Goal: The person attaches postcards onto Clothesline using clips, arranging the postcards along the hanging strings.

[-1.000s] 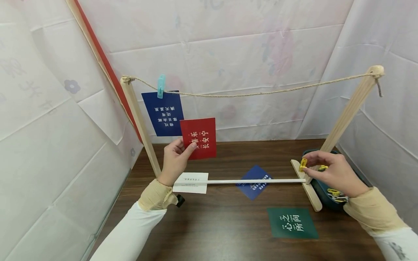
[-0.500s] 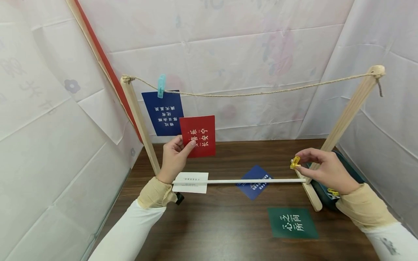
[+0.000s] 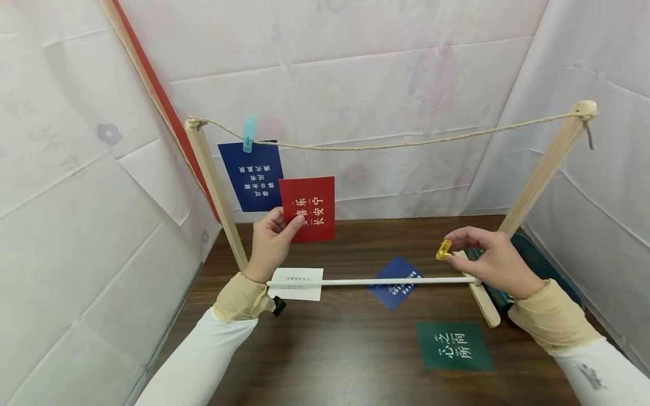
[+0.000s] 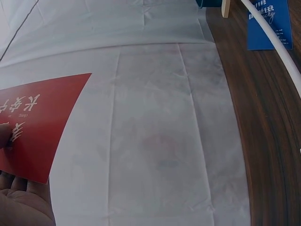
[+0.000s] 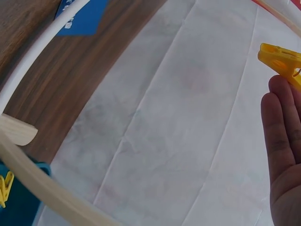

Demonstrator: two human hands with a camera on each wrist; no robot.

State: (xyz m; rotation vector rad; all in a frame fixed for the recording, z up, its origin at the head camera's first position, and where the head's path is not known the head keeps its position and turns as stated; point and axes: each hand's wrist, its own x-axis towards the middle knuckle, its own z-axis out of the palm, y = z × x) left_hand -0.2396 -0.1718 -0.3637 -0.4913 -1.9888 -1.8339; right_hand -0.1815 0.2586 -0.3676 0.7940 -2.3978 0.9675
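Observation:
My left hand (image 3: pixel 269 242) pinches a red card (image 3: pixel 316 206) with white characters between thumb and fingers, held upright below the rope (image 3: pixel 365 148). In the left wrist view the red card (image 4: pixel 42 122) shows at the left edge. A yellow clothespin (image 3: pixel 443 250) is pinched at the fingertips of my right hand (image 3: pixel 495 259), in front of the right post; the right wrist view shows the clothespin (image 5: pixel 280 61) closer. A dark blue card (image 3: pixel 251 177) hangs from the rope by a light blue clothespin (image 3: pixel 249 134), partly behind the red card.
The rope runs between a left wooden post (image 3: pixel 215 192) and a right wooden post (image 3: pixel 548 163). A white rod (image 3: pixel 350 282) joins them low down. On the table lie a white card (image 3: pixel 296 290), a blue card (image 3: pixel 393 287) and a green card (image 3: pixel 454 347). A teal bin (image 3: pixel 543 265) stands right.
My right hand has moved left and slightly up with the yellow clothespin, away from the bin. The left hand has raised the red card a little.

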